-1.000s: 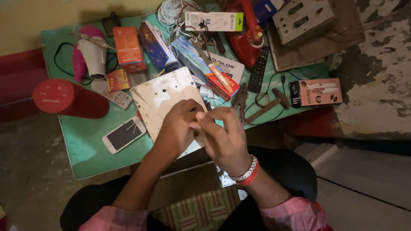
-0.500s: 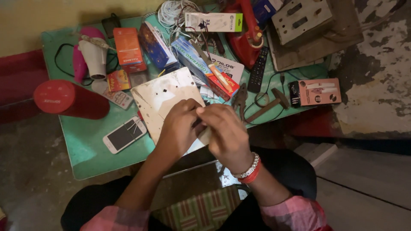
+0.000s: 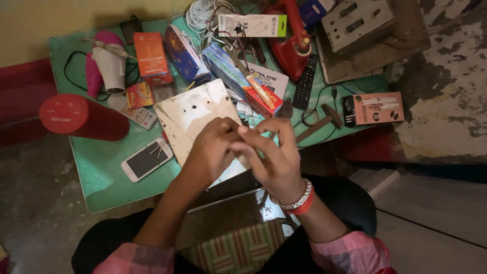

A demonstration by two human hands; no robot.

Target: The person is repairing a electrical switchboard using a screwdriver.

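Under both hands (image 3: 243, 152), touching: worn white board (image 3: 195, 114) on table (image 3: 109, 177).

Two hands (image 3: 215, 152) (image 3: 274, 157); beyond them one board (image 3: 195, 114), one phone (image 3: 147, 160), two remotes (image 3: 306, 81) (image 3: 137, 114), one hammer (image 3: 324, 119).

Pink checked sleeves are pushed up both forearms, and the right hand (image 3: 274, 157) wears silver and red wrist bangles.

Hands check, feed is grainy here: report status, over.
Left hand and right hand fingertips pinched together over the white board. Held item too small to tell. Cracked phone left of them, clear.
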